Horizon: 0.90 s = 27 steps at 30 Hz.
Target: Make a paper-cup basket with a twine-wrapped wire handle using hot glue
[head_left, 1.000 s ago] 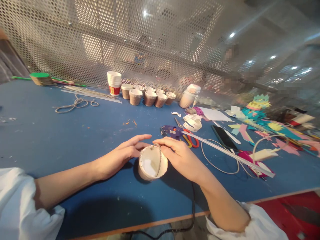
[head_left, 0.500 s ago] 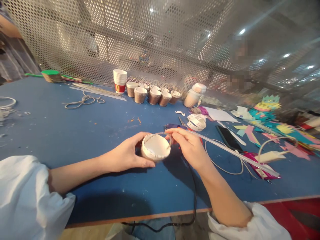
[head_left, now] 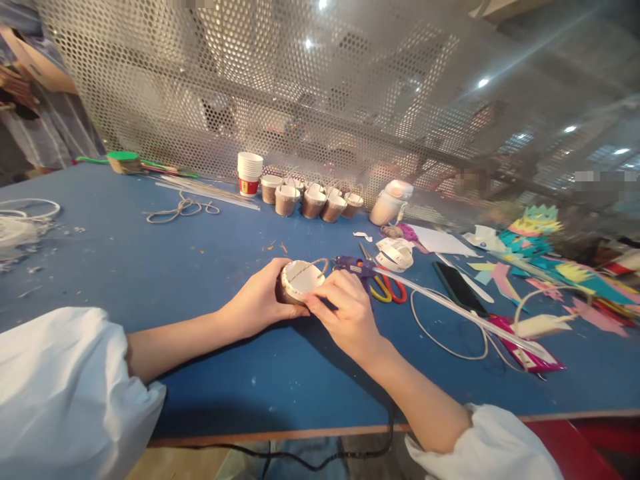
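Observation:
My left hand [head_left: 260, 293] is wrapped round the side of a small paper cup [head_left: 299, 279], whose white inside faces up and whose rim is bound with twine. A thin cord handle [head_left: 324, 265] arches over the cup's mouth. At the right side of the rim, my right hand [head_left: 345, 307] pinches the cup between thumb and fingers; the exact spot under the fingertips is hidden. Just beyond my right hand lies a blue glue gun [head_left: 356, 265], a long clear glue stick [head_left: 435, 288] extending from it. Beside it are scissors [head_left: 384, 291] with yellow and red handles.
Several wrapped cups with handles [head_left: 313, 203] and a stack of paper cups [head_left: 249, 175] line the mesh wall. A phone [head_left: 459, 288], a paper strip roll [head_left: 395, 255] and coloured paper scraps [head_left: 505, 280] lie right. Cord [head_left: 183, 208] lies left. A person [head_left: 45, 100] stands far left.
My right hand has moved from the cord handle down to the near right side of the rim. The cup has shifted slightly left and away, and its handle now stands up over the mouth.

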Each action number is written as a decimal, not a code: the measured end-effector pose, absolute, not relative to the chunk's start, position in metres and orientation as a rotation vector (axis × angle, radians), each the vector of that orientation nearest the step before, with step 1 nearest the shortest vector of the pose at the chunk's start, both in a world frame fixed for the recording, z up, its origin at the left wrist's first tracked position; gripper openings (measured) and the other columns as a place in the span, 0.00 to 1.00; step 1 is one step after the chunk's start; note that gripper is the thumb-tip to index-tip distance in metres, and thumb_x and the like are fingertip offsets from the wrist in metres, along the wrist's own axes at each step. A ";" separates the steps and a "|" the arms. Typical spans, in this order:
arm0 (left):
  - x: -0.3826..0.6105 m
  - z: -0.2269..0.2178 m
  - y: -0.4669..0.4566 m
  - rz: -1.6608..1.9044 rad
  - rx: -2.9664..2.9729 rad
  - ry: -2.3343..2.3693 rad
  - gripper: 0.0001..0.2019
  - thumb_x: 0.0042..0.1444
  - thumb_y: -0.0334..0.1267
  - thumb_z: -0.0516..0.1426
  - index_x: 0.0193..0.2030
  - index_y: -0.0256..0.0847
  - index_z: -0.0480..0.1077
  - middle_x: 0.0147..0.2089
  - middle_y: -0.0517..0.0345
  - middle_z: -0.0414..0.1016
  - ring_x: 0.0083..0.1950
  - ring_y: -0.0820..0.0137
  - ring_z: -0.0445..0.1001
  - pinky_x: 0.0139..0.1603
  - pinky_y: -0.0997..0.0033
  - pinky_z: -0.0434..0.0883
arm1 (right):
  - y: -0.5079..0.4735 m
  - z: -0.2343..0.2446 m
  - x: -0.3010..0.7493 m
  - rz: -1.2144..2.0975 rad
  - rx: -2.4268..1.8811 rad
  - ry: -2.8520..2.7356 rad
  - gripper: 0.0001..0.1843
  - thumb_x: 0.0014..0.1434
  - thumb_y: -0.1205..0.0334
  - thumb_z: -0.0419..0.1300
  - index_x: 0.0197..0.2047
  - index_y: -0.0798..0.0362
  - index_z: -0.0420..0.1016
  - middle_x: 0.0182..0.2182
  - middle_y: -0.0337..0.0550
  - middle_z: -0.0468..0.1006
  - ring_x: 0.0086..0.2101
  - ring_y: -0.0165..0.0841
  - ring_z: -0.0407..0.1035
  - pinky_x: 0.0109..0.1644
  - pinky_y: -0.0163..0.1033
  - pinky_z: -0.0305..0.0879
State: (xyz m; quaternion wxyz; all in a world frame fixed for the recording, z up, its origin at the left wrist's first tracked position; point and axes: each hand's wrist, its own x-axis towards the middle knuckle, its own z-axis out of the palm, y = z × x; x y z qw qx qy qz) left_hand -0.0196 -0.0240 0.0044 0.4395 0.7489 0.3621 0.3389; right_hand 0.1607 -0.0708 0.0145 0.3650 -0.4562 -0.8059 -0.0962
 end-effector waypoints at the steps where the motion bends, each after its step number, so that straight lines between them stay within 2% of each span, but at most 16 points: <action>1: -0.020 0.005 -0.024 0.836 1.873 0.915 0.31 0.44 0.49 0.66 0.52 0.40 0.61 0.49 0.49 0.73 0.50 0.56 0.73 0.51 0.60 0.68 | -0.070 0.014 0.160 -0.268 -1.180 -2.099 0.13 0.63 0.58 0.57 0.29 0.53 0.74 0.25 0.42 0.71 0.30 0.33 0.65 0.38 0.41 0.58; 5: -0.020 0.002 -0.019 0.818 1.887 0.865 0.32 0.44 0.47 0.66 0.54 0.39 0.61 0.50 0.48 0.74 0.50 0.57 0.73 0.52 0.59 0.68 | -0.069 0.013 0.162 -0.305 -1.151 -2.137 0.14 0.63 0.59 0.57 0.27 0.53 0.72 0.24 0.39 0.69 0.29 0.32 0.64 0.38 0.41 0.55; 8: -0.021 -0.002 -0.013 0.787 1.903 0.773 0.33 0.43 0.42 0.66 0.56 0.39 0.60 0.52 0.50 0.74 0.52 0.58 0.73 0.54 0.60 0.68 | -0.069 0.010 0.166 -0.293 -1.099 -2.123 0.13 0.62 0.59 0.59 0.27 0.53 0.71 0.24 0.39 0.69 0.28 0.31 0.63 0.37 0.40 0.55; 11: -0.022 -0.003 -0.010 0.749 1.897 0.747 0.31 0.44 0.39 0.65 0.55 0.40 0.61 0.52 0.51 0.74 0.52 0.59 0.73 0.54 0.61 0.68 | -0.068 0.008 0.168 -0.292 -1.055 -2.107 0.11 0.60 0.55 0.60 0.30 0.53 0.72 0.26 0.40 0.71 0.29 0.33 0.64 0.37 0.40 0.55; 14: -0.020 -0.004 -0.013 0.787 1.919 0.801 0.30 0.44 0.42 0.66 0.53 0.39 0.63 0.51 0.51 0.74 0.50 0.60 0.74 0.52 0.62 0.69 | -0.068 0.008 0.165 -0.298 -1.068 -2.051 0.13 0.62 0.52 0.58 0.34 0.53 0.74 0.28 0.42 0.72 0.31 0.34 0.65 0.38 0.42 0.56; 19: -0.017 -0.008 -0.019 0.824 1.959 0.893 0.31 0.42 0.45 0.67 0.51 0.40 0.62 0.47 0.53 0.75 0.46 0.60 0.75 0.46 0.63 0.71 | -0.066 0.009 0.160 -0.373 -1.073 -2.080 0.17 0.63 0.57 0.57 0.24 0.52 0.70 0.24 0.39 0.68 0.29 0.31 0.62 0.37 0.40 0.54; 23: -0.017 -0.010 -0.019 0.838 1.976 0.877 0.32 0.41 0.46 0.68 0.51 0.39 0.63 0.46 0.53 0.75 0.46 0.59 0.75 0.45 0.63 0.71 | -0.065 0.005 0.163 -0.372 -1.039 -2.113 0.17 0.61 0.55 0.60 0.24 0.52 0.69 0.24 0.38 0.68 0.29 0.31 0.62 0.38 0.40 0.54; 25: -0.018 -0.010 -0.017 0.890 1.989 0.833 0.30 0.42 0.46 0.67 0.51 0.40 0.64 0.47 0.52 0.74 0.48 0.58 0.74 0.46 0.61 0.71 | -0.065 0.003 0.165 -0.367 -1.011 -2.098 0.15 0.60 0.53 0.60 0.26 0.53 0.70 0.26 0.40 0.70 0.30 0.32 0.63 0.38 0.41 0.55; 27: -0.019 -0.010 -0.015 1.009 2.024 0.834 0.29 0.43 0.47 0.67 0.51 0.40 0.65 0.49 0.50 0.73 0.50 0.57 0.73 0.49 0.58 0.69 | -0.065 0.001 0.166 -0.354 -0.983 -2.054 0.13 0.61 0.51 0.59 0.34 0.53 0.73 0.29 0.43 0.72 0.32 0.34 0.66 0.38 0.41 0.57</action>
